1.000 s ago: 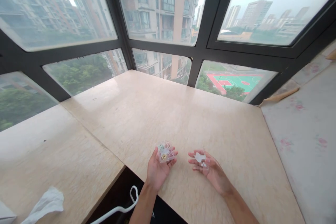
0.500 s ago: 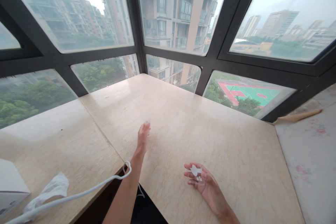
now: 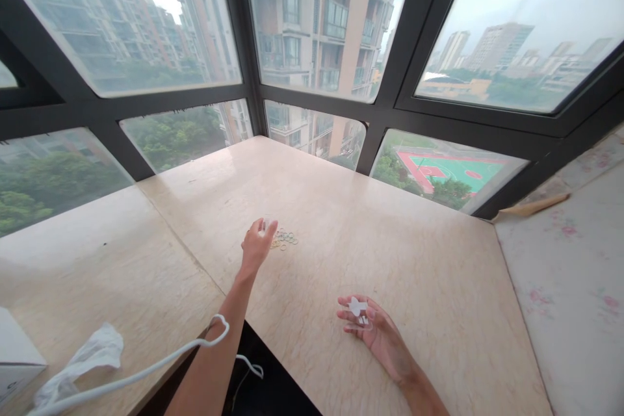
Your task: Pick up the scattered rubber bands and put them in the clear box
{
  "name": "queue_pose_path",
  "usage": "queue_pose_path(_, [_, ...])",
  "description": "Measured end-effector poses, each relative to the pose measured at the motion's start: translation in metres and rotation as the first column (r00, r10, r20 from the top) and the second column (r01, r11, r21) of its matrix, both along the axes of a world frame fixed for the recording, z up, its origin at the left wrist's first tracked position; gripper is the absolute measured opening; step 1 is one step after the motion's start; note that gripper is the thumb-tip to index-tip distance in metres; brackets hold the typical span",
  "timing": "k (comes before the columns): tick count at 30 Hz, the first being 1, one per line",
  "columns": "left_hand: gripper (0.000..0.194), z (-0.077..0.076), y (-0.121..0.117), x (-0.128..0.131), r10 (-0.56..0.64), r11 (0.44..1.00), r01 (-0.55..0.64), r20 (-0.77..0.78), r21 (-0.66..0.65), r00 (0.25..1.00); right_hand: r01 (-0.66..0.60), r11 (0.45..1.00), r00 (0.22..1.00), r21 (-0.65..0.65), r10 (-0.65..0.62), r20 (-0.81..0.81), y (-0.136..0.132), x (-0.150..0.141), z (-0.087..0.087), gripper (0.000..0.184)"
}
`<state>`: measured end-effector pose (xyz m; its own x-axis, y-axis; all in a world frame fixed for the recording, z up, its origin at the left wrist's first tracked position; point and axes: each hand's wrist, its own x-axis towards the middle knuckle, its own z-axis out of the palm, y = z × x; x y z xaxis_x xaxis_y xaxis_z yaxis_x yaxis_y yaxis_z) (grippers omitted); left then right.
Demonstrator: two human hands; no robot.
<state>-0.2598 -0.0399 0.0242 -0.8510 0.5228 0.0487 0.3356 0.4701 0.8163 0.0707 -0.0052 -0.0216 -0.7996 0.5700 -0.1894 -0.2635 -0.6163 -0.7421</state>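
My left hand (image 3: 257, 245) reaches out over the middle of the beige table (image 3: 390, 240), its fingers closed round a small clear plastic box (image 3: 266, 224) that is tipped over. Right beside it, several small coloured rings (image 3: 284, 238) lie scattered on the table. My right hand (image 3: 373, 328) rests palm up near the front of the table, fingers curled loosely, holding the box's clear lid (image 3: 359, 313) with a white label on it.
A white cable (image 3: 146, 370) loops across the gap at the table's front left. A crumpled white tissue (image 3: 82, 357) and a white box (image 3: 14, 357) sit on the left slab. Black-framed windows (image 3: 312, 101) close off the far side. A floral cushion (image 3: 575, 273) lies at the right.
My left hand carried the small box from near my body out to the table's middle and tipped it; the coloured rings now lie on the table. My right hand stayed put with the lid.
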Motion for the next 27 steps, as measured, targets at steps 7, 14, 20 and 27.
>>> queue_pose_path(7, [0.055, 0.008, -0.004, 0.053, -0.33, 0.862, 0.054, 0.478, 0.503, 0.814, 0.042, 0.999, 0.999, 0.01, -0.042, -0.032, -0.001, 0.0, 0.0, 0.037])
queue_pose_path(14, [0.059, 0.002, -0.013, 0.122, -0.617, 0.748, 0.033, 0.676, 0.663, 0.402, 0.338, 0.941, 0.941, -0.009, -0.338, -0.005, 0.01, 0.018, 0.0, 0.032])
queue_pose_path(20, [0.072, -0.026, -0.004, 0.175, -0.724, 0.69, 0.408, 0.586, 0.598, 0.364, 0.616, 0.785, 0.787, -0.073, -0.617, 0.002, 0.017, 0.082, 0.011, 0.035])
queue_pose_path(27, [0.055, -0.041, 0.012, 0.261, -0.901, 0.351, 0.736, 0.422, 0.578, 0.099, 0.79, 0.612, 0.613, -0.045, -0.788, 0.053, 0.006, 0.152, 0.02, 0.022])
